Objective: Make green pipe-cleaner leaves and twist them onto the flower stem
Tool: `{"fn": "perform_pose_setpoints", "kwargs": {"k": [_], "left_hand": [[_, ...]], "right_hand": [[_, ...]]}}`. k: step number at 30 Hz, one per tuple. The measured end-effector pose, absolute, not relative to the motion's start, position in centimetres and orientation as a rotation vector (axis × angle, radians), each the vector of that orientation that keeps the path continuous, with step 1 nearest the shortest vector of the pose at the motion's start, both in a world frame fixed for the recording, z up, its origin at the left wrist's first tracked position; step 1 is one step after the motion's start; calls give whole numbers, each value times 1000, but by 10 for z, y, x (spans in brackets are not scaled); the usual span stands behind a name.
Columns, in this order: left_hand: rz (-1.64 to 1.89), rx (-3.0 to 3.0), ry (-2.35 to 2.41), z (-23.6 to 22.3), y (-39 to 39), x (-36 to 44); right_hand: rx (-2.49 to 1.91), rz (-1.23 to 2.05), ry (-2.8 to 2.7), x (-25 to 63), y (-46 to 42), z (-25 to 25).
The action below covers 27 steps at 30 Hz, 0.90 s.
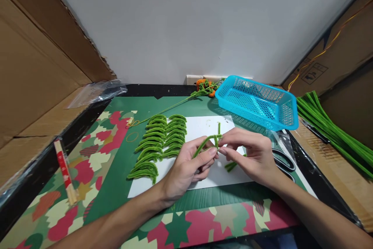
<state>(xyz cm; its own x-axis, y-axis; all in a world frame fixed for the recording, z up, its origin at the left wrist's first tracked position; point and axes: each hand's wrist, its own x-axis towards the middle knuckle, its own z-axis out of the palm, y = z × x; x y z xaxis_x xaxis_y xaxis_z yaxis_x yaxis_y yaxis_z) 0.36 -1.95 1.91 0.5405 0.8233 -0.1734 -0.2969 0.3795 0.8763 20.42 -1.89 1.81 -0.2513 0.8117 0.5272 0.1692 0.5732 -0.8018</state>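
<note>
A green pipe cleaner (207,141), bent into a loop, is held over a white paper sheet (201,126). My left hand (189,165) is closed on its lower part, and my right hand (247,152) pinches its twisted end. Two rows of several finished green pipe-cleaner leaves (159,144) lie on the sheet to the left of my hands. A short green piece (231,166) lies under my right hand.
A blue plastic basket (256,101) stands at the back right. A bundle of straight green pipe cleaners (332,130) lies far right. Scissors (284,161) lie beside my right hand. An orange pipe-cleaner flower (205,86) lies at the back, chopsticks in a wrapper (65,171) at left.
</note>
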Motion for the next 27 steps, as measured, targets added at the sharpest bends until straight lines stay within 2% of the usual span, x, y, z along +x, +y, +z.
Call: {"fn": "perform_pose_setpoints", "kwargs": {"k": [13,21,27], "left_hand": [[664,804,558,20,-21,0],[630,819,606,16,-18,-1],[570,757,624,23,-15,-3]], "right_hand": [[-797,842,-1733,201,-23,15],[-741,682,-1876,203,-21,17],[-761,702,-1838,203,-21,14]]}}
